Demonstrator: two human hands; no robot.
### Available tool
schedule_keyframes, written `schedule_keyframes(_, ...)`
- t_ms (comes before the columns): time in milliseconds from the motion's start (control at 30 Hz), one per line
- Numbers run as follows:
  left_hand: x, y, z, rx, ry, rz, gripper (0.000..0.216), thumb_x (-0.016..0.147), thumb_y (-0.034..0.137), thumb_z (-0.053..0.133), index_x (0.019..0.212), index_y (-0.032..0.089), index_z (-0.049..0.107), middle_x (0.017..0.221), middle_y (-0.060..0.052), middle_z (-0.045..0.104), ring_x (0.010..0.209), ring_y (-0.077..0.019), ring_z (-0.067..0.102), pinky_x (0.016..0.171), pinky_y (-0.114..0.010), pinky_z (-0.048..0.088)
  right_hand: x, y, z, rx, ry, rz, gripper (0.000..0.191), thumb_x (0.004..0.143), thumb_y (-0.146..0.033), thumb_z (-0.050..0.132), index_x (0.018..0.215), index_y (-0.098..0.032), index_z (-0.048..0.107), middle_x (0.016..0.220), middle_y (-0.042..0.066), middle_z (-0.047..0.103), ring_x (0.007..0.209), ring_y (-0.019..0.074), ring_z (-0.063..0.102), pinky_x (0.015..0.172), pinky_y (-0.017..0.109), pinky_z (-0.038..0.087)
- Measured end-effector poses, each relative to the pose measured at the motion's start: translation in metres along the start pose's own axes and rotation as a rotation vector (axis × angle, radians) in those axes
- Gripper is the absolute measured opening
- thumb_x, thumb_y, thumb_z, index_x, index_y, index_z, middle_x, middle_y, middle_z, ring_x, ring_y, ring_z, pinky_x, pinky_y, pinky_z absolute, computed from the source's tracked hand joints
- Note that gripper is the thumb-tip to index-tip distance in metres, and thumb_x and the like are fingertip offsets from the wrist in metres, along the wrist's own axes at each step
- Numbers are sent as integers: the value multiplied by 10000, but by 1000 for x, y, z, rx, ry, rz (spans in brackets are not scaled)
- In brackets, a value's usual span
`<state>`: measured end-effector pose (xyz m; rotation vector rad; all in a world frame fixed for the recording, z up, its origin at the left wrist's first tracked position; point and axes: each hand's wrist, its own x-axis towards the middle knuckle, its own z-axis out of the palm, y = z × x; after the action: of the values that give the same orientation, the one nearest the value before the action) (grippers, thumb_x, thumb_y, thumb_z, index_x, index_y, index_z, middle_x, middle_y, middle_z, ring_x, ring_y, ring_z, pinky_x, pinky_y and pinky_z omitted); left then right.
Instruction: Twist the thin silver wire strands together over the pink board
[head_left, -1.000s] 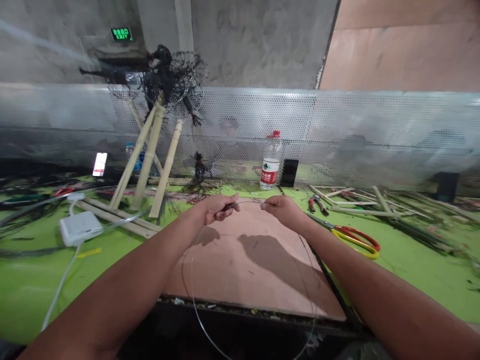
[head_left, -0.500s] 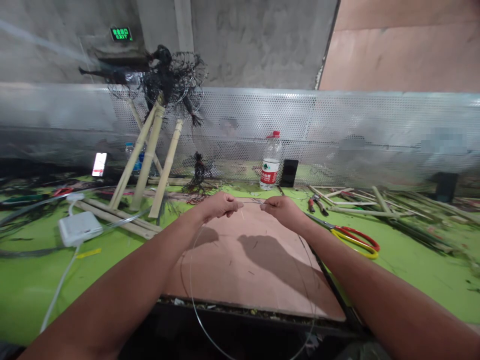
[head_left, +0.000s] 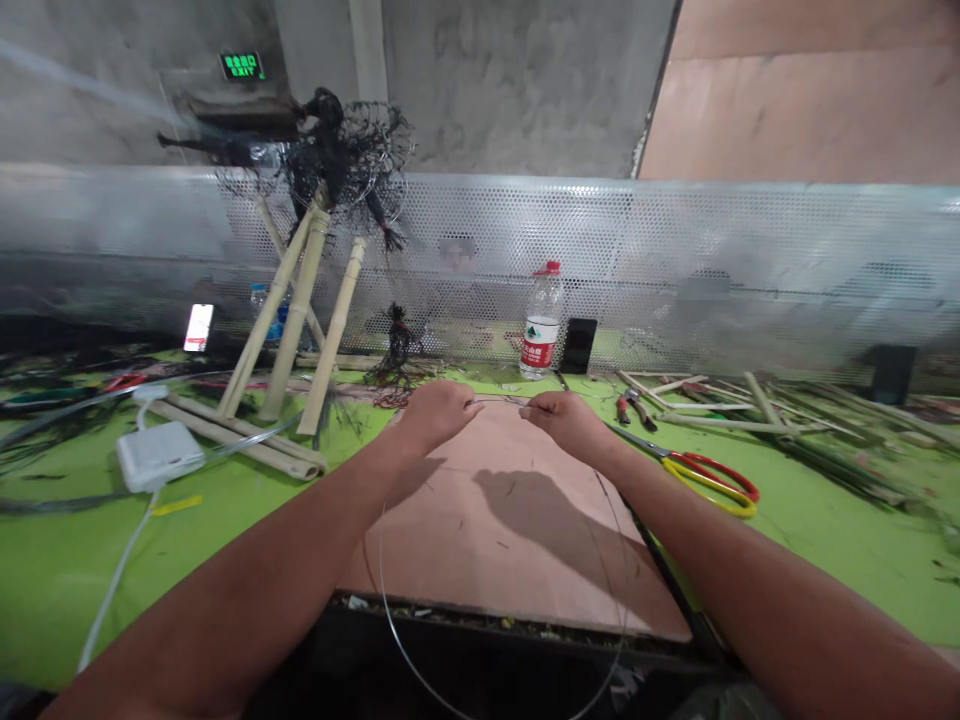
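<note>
Left hand (head_left: 435, 412): pinched on wire hoop (head_left: 386, 600), top.
Right hand (head_left: 564, 420): pinched on hoop, near left.
Below: plywood board (head_left: 510, 540).

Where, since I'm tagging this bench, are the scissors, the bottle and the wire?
scissors (head_left: 684, 463): head view, red handle.
bottle (head_left: 538, 352): head view, red label.
wire (head_left: 383, 590): head view, loop's left arc.

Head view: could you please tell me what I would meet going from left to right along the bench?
White adapter box → leaning bamboo poles → left hand → right hand, both pinching the wire hoop → red-and-yellow scissors.
</note>
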<state>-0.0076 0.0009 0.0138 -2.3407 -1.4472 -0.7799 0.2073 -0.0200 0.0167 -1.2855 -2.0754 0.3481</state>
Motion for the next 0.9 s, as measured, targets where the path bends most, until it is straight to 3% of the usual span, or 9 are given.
schedule_keyframes(67, -1, 2, 0, -163, -41, -60, 335, 744, 430, 529, 932, 188, 663, 684, -59, 647, 662, -174, 562, 592, -259, 350, 0, 0, 0, -9, 16, -9, 356, 756, -436, 461, 537, -169, 376, 522, -34, 291, 496, 84, 277, 460, 228, 198)
schedule_keyframes(133, 0, 2, 0, -417, -169, -134, 444, 731, 413, 554, 1115, 190, 579, 698, -39, 661, 599, -144, 568, 582, -247, 380, 1, 1, 0, -18, 25, -18, 358, 758, -426, 464, 532, -169, 360, 517, -37, 283, 491, 81, 270, 459, 228, 196)
schedule_keyframes(233, 1, -2, -1, -791, -332, -241, 497, 722, 413, 571, 1141, 147, 548, 816, -75, 677, 611, -136, 599, 559, -236, 412, 1, 2, -1, -20, 32, -19, 363, 759, -422, 466, 529, -170, 344, 512, -40, 274, 485, 77, 259, 453, 228, 187)
schedule_keyframes(367, 1, -7, -5, -1119, -302, -271, 515, 761, 468, 520, 1163, 146, 515, 988, -127, 649, 788, -171, 625, 624, -255, 444, 1, 0, -3, -9, 44, -5, 367, 759, -438, 456, 532, -171, 345, 508, -40, 271, 478, 77, 253, 445, 231, 181)
schedule_keyframes(500, 2, -8, -6, -1158, -253, -277, 576, 745, 396, 572, 1251, 162, 430, 944, -126, 661, 791, -170, 626, 626, -253, 433, 1, 0, -2, -5, 47, -10, 371, 748, -448, 459, 524, -170, 357, 510, -35, 285, 478, 80, 268, 447, 233, 185)
schedule_keyframes(767, 4, -4, -5, -1087, -80, -180, 635, 701, 305, 617, 1281, 164, 404, 780, -55, 669, 728, -146, 608, 700, -278, 439, 1, 0, -3, -8, 35, 2, 379, 748, -473, 454, 530, -166, 404, 505, -31, 311, 487, 86, 284, 456, 234, 193)
schedule_keyframes(900, 3, -3, -8, -1141, -74, -148, 767, 696, 273, 620, 1361, 170, 252, 777, -39, 660, 739, -145, 598, 726, -296, 437, 0, -1, -5, -18, 36, -1, 388, 754, -478, 450, 529, -164, 415, 507, -29, 318, 491, 87, 283, 459, 235, 193)
